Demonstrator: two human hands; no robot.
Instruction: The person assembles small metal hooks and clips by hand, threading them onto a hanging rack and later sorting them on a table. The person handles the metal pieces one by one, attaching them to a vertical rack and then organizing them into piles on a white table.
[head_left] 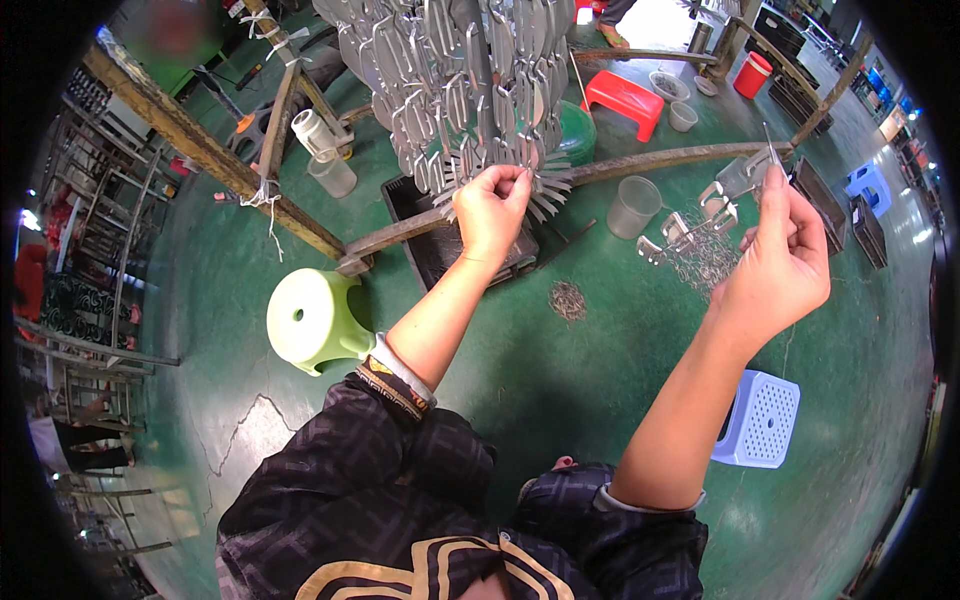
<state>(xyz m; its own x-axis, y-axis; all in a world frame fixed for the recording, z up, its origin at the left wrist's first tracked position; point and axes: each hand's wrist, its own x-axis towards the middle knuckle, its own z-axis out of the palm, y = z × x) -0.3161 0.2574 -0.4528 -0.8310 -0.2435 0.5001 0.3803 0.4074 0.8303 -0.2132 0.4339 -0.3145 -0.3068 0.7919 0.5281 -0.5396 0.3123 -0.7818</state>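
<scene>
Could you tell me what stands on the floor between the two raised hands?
In the head view, a clear plastic cup stands between the left hand and right hand, below the rusty bar.

Both hands (490, 210) at hanging metal parts (470, 90)

The person wears a dark patterned jacket (380, 480) with gold stripes near the collar. Both sleeves (400, 385) are pushed up, showing striped cuffs with pale lining. The forearms are bare.
</scene>
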